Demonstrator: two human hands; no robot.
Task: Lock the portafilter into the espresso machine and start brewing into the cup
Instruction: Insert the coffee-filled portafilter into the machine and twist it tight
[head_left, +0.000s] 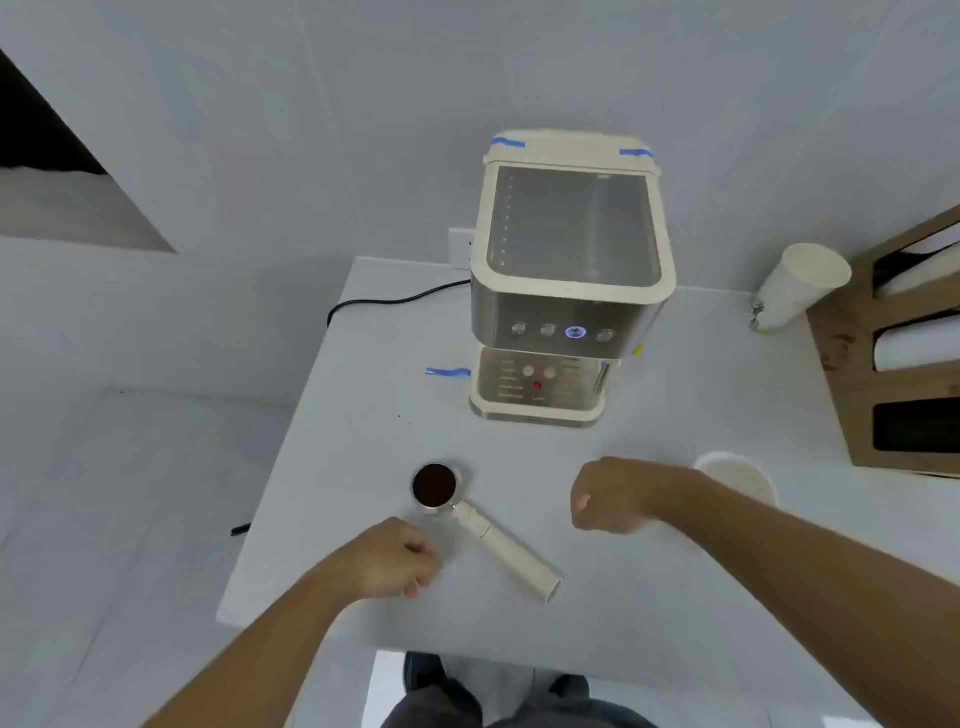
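A portafilter (467, 514) lies on the white table, its steel basket full of dark coffee grounds and its cream handle pointing toward the near right. My left hand (387, 558) hovers just left of the handle, fingers curled, holding nothing. My right hand (610, 496) is a loose fist to the right of the portafilter, also holding nothing. A white cup (743, 475) stands behind my right wrist, partly hidden. The cream and steel espresso machine (566, 291) stands at the back of the table with one button lit blue.
A second white paper cup (800, 288) leans at the back right beside a brown cardboard organiser (852, 374). A black power cord (384, 301) runs left from the machine. Blue tape (447, 371) marks the table. The table's front edge (311, 631) lies just below my left hand.
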